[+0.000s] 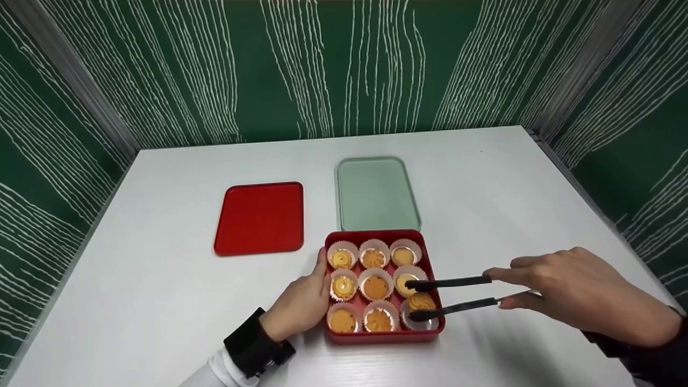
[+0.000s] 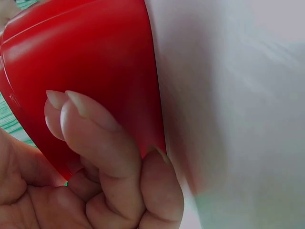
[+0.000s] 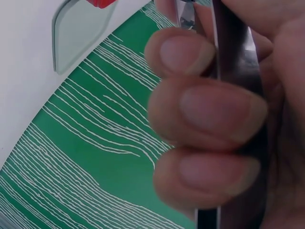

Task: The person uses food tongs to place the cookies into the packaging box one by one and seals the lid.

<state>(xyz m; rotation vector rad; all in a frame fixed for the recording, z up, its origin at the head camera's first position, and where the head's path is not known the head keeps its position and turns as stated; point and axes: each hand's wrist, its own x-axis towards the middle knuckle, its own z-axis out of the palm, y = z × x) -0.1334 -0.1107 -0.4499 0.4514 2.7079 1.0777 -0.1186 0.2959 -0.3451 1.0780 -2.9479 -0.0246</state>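
A red square box (image 1: 387, 338) holds rows of cookies in white paper cups, in the head view. My left hand (image 1: 302, 303) holds the box's left side; the left wrist view shows bent fingers (image 2: 97, 129) against the red wall. My right hand (image 1: 578, 285) grips black-tipped metal tongs (image 1: 462, 307), its fingers wrapped on their handle in the right wrist view. A swirled cookie (image 1: 422, 302) is between the tongs' tips, over the lower right paper cup (image 1: 424, 323). Whether both tips touch it, I cannot tell.
A flat red lid (image 1: 260, 219) lies on the white table (image 1: 156, 258) left of the box. Behind the box lies a pale green tray-like panel (image 1: 377, 193). Green walls (image 1: 376, 70) with white streaks stand around the table's back and sides.
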